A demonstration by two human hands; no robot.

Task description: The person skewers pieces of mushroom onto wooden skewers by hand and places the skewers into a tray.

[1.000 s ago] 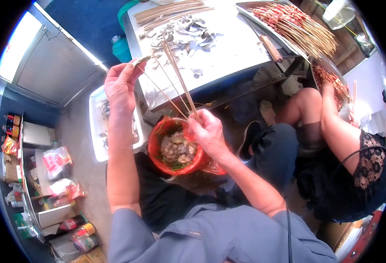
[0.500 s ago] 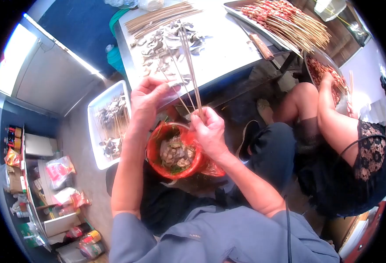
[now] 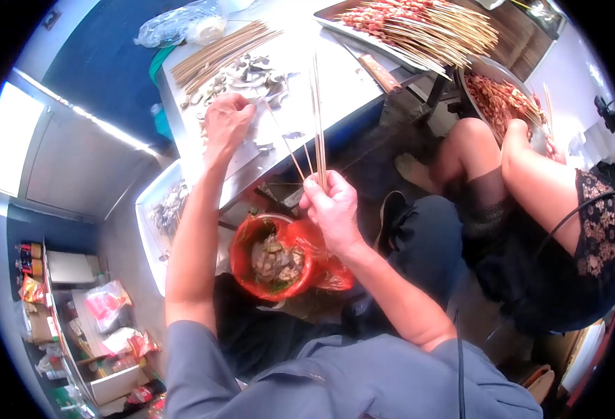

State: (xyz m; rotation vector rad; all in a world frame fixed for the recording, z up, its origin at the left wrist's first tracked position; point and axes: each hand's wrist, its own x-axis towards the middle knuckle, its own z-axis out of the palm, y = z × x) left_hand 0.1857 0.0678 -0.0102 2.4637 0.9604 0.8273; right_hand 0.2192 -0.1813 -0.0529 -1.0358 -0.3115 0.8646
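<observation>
Several thin wooden skewers (image 3: 318,119) stand up from my right hand (image 3: 332,209), which is closed around their lower ends. Two of them fan out to the left of the bundle. My left hand (image 3: 226,126) is over the near side of a pile of pale grey, mushroom-like slices (image 3: 258,80) on the white table (image 3: 335,84). Its fingers are curled together, and whatever is between them is hidden. Below my hands, a bucket lined with a red plastic bag (image 3: 241,269) contains pale scraps and some green bits.
Loose skewers (image 3: 216,56) lie at the table's far left. A tray (image 3: 335,26) of skewered red meat and a wooden-handled knife (image 3: 379,74) are at its right. A white tub (image 3: 147,230) holds threaded skewers. On the right, another person's hand (image 3: 517,133) is at a meat bowl (image 3: 471,98).
My left hand has moved away from the skewers, up and forward to the slices on the table. My right hand keeps its hold on the skewers. The view has shifted slightly.
</observation>
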